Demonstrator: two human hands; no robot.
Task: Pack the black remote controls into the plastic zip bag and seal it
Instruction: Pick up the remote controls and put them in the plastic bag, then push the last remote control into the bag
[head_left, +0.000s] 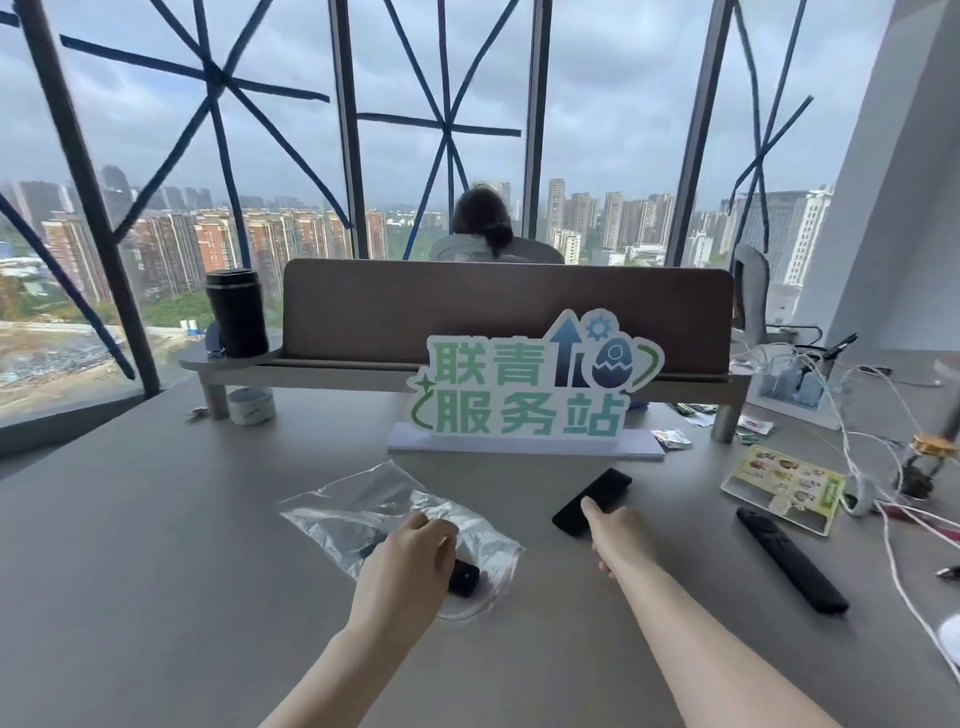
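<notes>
A clear plastic zip bag (363, 506) lies flat on the grey table, its mouth toward me. One black remote (464, 578) lies partly inside it, its near end showing at the mouth. My left hand (410, 561) rests on the bag and this remote, fingers curled over them. A second black remote (597, 496) lies to the right of the bag; my right hand (618, 530) touches its near end with the fingers. A third, long black remote (792, 558) lies farther right, untouched.
A white sign with green characters (530, 389) stands behind the bag. Black tumbler (236, 312) on a raised shelf at back left, tape roll (252, 405) beneath. A printed card (784, 486), white cables (883, 467) and small parts crowd the right side. A person sits beyond the divider.
</notes>
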